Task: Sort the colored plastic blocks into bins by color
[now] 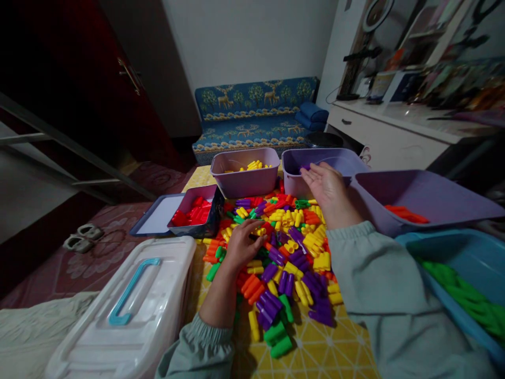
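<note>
A pile of plastic bullet-shaped building pieces (294,247) in yellow, purple, orange, red and green is spread over the table. My left hand (245,243) reaches down onto the pile's left side, thumb and fingers apart, a yellow piece (260,231) by its fingertips. I cannot tell whether it grips that piece. Over the near rim of a light purple bin (302,184) is my right hand (324,184), open, with its fingers stretched out and nothing seen in it. Purple shows inside this bin, partly hidden by the hand.
Yellow pieces lie in a pinkish bin (246,181), red ones in a smaller box (205,230). Orange pieces are in a purple bin (379,221) at right, green ones in a blue bin (418,239). A white lidded box (158,295) stands left. Behind is a blue sofa (252,129).
</note>
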### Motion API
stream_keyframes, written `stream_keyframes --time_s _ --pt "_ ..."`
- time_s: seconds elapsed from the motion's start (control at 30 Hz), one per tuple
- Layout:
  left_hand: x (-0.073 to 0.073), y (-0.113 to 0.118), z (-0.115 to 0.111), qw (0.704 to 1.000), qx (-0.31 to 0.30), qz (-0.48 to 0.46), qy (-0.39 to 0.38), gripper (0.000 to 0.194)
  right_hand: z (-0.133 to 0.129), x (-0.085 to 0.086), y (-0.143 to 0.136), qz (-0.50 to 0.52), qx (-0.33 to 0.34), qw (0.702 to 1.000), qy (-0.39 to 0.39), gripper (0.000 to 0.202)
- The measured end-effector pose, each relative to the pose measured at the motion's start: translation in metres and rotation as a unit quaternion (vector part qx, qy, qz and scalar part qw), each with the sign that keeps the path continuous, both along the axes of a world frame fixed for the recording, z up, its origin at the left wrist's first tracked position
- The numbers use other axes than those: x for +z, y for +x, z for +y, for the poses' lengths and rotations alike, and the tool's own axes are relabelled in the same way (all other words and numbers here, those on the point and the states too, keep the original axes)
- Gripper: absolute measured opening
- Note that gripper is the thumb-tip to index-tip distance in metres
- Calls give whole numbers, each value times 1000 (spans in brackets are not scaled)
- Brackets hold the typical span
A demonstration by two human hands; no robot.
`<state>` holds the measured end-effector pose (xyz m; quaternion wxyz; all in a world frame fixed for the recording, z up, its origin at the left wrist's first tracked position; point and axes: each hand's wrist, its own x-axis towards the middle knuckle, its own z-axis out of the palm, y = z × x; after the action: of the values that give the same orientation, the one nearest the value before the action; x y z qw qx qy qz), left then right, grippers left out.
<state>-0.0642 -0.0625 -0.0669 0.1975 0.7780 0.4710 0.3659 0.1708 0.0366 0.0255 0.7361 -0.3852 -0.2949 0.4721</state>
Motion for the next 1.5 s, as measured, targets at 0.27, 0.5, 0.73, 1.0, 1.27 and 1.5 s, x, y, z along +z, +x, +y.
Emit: stream_keyframes --time_s 0.27,0.5,0.73,1.0,1.27,1.5 --pt "-2 0 0 1000 1 -13 3 35 -33 -44 -60 -469 156 867 57 45" --pt "3 2 -2 998 -5 -68 -5 34 -41 -62 -79 -750 133 646 56 37" --pt "-1 2 -2 987 50 -150 -33 35 -75 -57 -74 -503 112 856 36 38" --pt "8 2 -7 980 -72 -185 -8 57 -99 -76 -74 -312 218 921 -85 43" --pt "0 1 -3 979 5 -201 -29 29 -101 -82 -73 -332 203 920 -54 42" --pt "-7 -6 0 962 62 -259 -54 28 -101 -69 -61 -214 143 964 -74 38"
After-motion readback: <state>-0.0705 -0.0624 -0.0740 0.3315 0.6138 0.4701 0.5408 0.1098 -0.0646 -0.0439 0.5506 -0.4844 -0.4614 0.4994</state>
